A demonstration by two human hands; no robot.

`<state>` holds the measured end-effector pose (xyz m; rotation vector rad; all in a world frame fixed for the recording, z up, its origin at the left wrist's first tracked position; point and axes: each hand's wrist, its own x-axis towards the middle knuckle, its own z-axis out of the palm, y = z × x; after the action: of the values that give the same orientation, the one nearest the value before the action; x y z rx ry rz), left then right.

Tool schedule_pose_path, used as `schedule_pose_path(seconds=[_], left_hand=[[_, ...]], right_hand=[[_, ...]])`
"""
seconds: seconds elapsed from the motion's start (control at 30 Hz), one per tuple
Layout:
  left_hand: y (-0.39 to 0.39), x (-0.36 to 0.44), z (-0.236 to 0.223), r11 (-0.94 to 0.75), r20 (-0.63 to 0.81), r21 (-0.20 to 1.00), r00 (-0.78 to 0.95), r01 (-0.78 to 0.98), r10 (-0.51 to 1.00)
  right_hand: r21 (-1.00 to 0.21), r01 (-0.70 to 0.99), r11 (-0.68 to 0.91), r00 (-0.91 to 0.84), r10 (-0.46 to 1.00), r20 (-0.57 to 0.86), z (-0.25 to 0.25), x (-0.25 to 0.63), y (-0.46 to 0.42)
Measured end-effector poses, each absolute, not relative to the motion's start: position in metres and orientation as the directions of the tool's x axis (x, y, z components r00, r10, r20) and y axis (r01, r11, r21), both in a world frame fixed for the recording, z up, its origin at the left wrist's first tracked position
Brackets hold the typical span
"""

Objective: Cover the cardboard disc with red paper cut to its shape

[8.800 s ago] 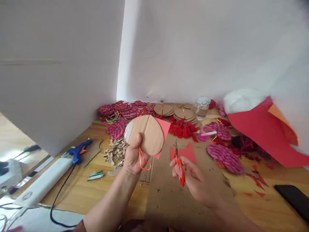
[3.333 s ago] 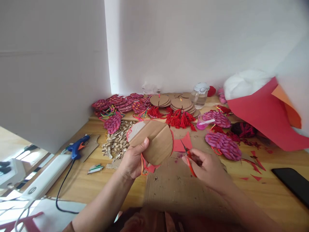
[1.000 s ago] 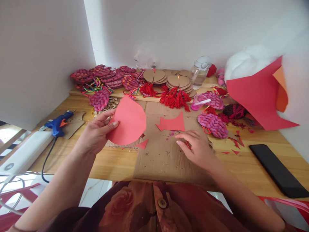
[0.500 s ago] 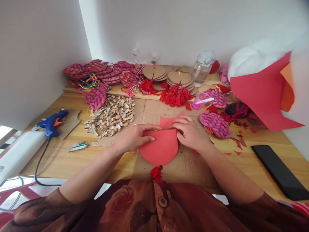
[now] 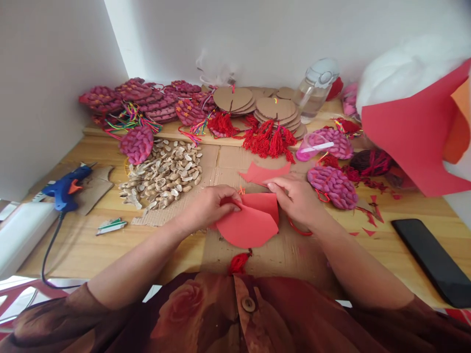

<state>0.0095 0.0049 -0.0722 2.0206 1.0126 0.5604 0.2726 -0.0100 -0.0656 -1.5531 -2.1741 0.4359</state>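
A rounded red paper piece [image 5: 250,223] lies on the cardboard mat [image 5: 279,255] in front of me, its top edge lifted and folded over. My left hand [image 5: 209,206] pinches the paper's upper left edge. My right hand [image 5: 296,198] presses on its upper right corner with the fingers bent. A red tassel [image 5: 238,262] hangs out below the paper toward my lap. A red loop of the scissors [image 5: 300,230] peeks out under my right wrist. A red paper offcut [image 5: 263,172] lies just beyond my hands.
A pile of peanut shells [image 5: 164,171] lies to the left, and a blue glue gun [image 5: 64,184] at the far left. Pink woven pieces [image 5: 333,179], cardboard discs [image 5: 275,109], red tassels [image 5: 268,139] and a bottle [image 5: 314,88] line the back. A red sheet [image 5: 412,132] and a black phone [image 5: 434,260] are at the right.
The scissors have been laid down. The red piece went from my left hand in the air down onto the mat; both hands now hold it and its top edge has been folded up.
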Motion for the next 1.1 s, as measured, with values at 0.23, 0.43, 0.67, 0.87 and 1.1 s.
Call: schedule_pose_path(seconds=[0.23,0.43,0.67,0.87,1.1], left_hand=[[0.01,0.01,-0.084,-0.432,0.127,0.818,0.613,0.38,0.78],[0.01,0.007,-0.094,-0.495,0.249,0.823,0.608,0.278,0.754],[0.023,-0.022,-0.07,-0.235,0.209,0.972,0.383,0.021,0.9],[0.045,-0.05,-0.057,-0.126,0.124,0.992,-0.072,-0.012,0.99],[0.075,-0.055,-0.063,-0.085,0.121,0.943,-0.094,0.322,0.988]], right_hand=[[-0.709,0.701,0.081,-0.186,0.98,-0.073,-0.062,0.276,-0.029],[-0.695,0.711,0.104,-0.226,0.97,-0.086,-0.064,0.267,-0.028],[-0.743,0.665,0.072,-0.2,0.976,-0.085,-0.074,0.264,-0.03],[-0.701,0.71,0.072,-0.194,0.976,-0.097,-0.073,0.263,-0.031],[-0.732,0.677,0.078,-0.222,0.97,-0.102,-0.078,0.262,-0.03]])
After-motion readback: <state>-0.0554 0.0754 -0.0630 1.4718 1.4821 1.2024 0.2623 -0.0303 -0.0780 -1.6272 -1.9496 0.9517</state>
